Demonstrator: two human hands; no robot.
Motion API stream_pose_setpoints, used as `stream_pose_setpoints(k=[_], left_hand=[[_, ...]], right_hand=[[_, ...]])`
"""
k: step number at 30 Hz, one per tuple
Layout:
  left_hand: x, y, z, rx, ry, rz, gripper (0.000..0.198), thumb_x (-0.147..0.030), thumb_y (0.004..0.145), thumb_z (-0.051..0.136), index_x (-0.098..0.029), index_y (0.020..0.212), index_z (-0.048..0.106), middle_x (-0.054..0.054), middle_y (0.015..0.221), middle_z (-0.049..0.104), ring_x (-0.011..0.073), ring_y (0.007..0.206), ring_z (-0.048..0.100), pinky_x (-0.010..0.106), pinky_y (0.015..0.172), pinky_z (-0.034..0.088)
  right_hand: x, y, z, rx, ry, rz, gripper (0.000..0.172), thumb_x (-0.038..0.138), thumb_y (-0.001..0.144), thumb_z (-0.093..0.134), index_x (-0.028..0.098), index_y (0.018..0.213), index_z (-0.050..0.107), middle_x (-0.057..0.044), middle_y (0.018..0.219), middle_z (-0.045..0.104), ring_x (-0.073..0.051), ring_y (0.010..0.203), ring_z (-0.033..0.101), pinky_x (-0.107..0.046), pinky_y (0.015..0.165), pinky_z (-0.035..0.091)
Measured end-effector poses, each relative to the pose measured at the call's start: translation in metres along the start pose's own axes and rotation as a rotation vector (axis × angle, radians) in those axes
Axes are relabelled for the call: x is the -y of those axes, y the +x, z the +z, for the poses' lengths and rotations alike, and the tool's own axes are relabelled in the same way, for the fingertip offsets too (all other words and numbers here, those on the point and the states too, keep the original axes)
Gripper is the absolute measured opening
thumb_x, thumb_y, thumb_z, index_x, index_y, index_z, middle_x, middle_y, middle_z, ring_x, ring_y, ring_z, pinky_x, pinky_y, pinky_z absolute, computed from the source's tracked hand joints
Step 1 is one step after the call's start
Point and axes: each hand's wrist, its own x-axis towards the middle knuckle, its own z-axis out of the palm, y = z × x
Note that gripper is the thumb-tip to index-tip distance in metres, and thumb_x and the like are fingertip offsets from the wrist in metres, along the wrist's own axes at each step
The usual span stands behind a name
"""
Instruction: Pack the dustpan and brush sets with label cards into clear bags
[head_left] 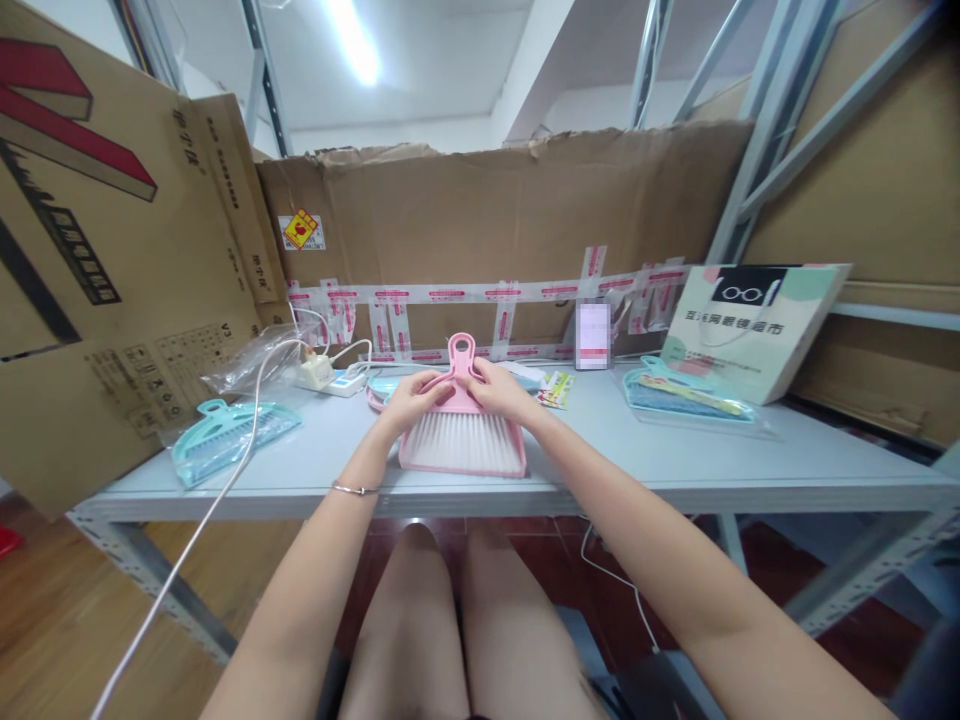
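Note:
A pink hand brush (463, 440) with white bristles lies against a pink dustpan (523, 462), bristles toward me, near the table's front edge. My left hand (414, 398) closes on the left side of the set, with its thumb on top by the handle. On the right side my right hand (499, 388) grips it the same way, its fingers partly hidden underneath. The handle's looped end (461, 345) sticks up between both hands. Behind my left hand shows part of a light-blue item (384, 384), mostly covered.
A bagged blue dustpan set (232, 437) lies on the left and another blue set (686, 392) on the right. A phone (593, 335) leans on the cardboard at the back. A white cable (253, 430) crosses the left edge. A printed box (754, 330) stands at right.

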Motion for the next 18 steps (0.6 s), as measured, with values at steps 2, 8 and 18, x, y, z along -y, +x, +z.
stream_pose_setpoints(k=[2,8,18], left_hand=[[-0.001,0.000,0.000,-0.009,-0.002,0.006,0.031,-0.044,0.074,0.060,-0.014,0.081,0.065,0.000,0.069,0.058,0.0126,0.065,0.051,0.023,0.062,0.039],[0.001,0.002,0.000,-0.089,-0.021,0.003,0.030,-0.042,0.072,0.062,-0.014,0.081,0.066,0.000,0.067,0.059,0.0125,0.063,0.051,0.023,0.062,0.040],[0.008,0.004,-0.003,-0.275,-0.090,-0.052,0.031,-0.042,0.070,0.063,-0.014,0.083,0.067,0.002,0.074,0.064,0.0149,0.070,0.056,0.025,0.067,0.042]], right_hand=[[0.002,0.001,0.000,-0.003,0.014,-0.003,0.018,0.032,0.082,0.053,0.017,0.090,0.059,-0.006,0.091,0.066,-0.019,0.080,0.059,-0.028,0.071,0.041],[-0.010,0.013,-0.004,-0.020,0.093,0.041,0.025,0.039,0.083,0.055,0.017,0.092,0.061,-0.002,0.091,0.066,-0.014,0.080,0.060,-0.026,0.073,0.046],[-0.156,0.009,-0.075,-0.328,-0.234,0.654,0.033,0.033,0.088,0.052,0.017,0.116,0.053,-0.008,0.117,0.055,-0.019,0.099,0.057,-0.040,0.083,0.049]])
